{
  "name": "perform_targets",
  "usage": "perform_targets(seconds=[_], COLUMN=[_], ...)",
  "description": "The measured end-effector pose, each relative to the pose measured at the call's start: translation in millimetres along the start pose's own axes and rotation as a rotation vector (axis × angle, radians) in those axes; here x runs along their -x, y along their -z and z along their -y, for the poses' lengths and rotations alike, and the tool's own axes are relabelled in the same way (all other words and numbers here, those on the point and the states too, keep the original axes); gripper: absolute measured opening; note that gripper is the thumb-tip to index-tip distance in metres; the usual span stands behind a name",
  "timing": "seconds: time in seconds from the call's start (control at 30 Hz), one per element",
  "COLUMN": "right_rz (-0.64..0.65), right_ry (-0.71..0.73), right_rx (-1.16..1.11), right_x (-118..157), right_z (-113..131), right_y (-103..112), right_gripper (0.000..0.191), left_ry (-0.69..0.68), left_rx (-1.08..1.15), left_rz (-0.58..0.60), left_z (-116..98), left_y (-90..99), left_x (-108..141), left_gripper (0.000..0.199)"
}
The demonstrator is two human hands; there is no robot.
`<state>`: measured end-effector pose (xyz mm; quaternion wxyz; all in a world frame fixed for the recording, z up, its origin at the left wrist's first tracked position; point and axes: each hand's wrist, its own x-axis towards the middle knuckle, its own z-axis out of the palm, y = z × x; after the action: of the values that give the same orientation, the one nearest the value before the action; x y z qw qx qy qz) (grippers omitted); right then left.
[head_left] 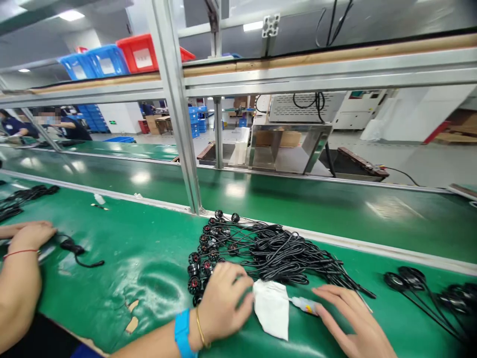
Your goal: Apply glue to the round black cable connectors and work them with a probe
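My left hand [225, 298], with a blue band and a gold bracelet at the wrist, is over the green mat beside a folded white cloth [272, 308]. Its fingers are bent and a little apart, with nothing visible between them. My right hand [354, 318] has its fingers spread around the end of a small clear squeeze bottle [305, 304] with a thin nozzle, which points at the cloth. Just beyond both hands lies a pile of bundled black cables [285, 251]. Round black parts with red inside [194, 284] end the cables at the left, partly behind my left hand.
Another person's hand [33, 236] works at the left near a short black cable [76, 251]. More black round parts with cables [412, 278] lie at the right. A metal upright [179, 109] rises at the mat's far edge, before a green conveyor belt [298, 199].
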<state>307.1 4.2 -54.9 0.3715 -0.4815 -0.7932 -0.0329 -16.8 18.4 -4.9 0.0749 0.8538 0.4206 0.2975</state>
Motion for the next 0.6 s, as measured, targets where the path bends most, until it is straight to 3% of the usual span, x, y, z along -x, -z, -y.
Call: perform_targets(seconds=[0.03, 0.1, 0.13, 0.2, 0.27, 0.33, 0.47, 0.6], right_rz=[-0.049, -0.129, -0.164, -0.222, -0.256, -0.272, -0.241, -0.114], right_ry=[-0.013, -0.050, -0.071, -0.109, -0.138, -0.151, -0.112, -0.056], right_rx=[0.007, 0.016, 0.023, 0.038, 0.064, 0.095, 0.155, 0.172], right_x=[-1, -2, -2, 0, 2, 1, -15, -53], right_z=[-1, -2, -3, -5, -8, -10, -8, 2], right_y=[3, 8, 9, 10, 7, 5, 2, -3], right_gripper=[0.023, 0.019, 0.017, 0.014, 0.012, 0.012, 0.014, 0.020], left_ry=[0.104, 0.222, 0.218, 0.140, 0.070, 0.028, 0.035, 0.090], left_rx=[-0.035, -0.080, -0.066, -0.035, -0.053, -0.121, -0.284, -0.319], left_rz=[-0.041, 0.000, 0.054, 0.151, 0.203, 0.227, 0.180, 0.148], left_z=[8, 27, 35, 49, 57, 60, 67, 76], left_y=[13.1, 38.9, 49.3, 61.0, 59.3, 48.2, 25.0, 22.0], left_x=[-6, -14, -14, -10, 2, 15, 30, 29], left_gripper=[0.017, 0.016, 0.024, 0.063, 0.093, 0.105, 0.088, 0.076])
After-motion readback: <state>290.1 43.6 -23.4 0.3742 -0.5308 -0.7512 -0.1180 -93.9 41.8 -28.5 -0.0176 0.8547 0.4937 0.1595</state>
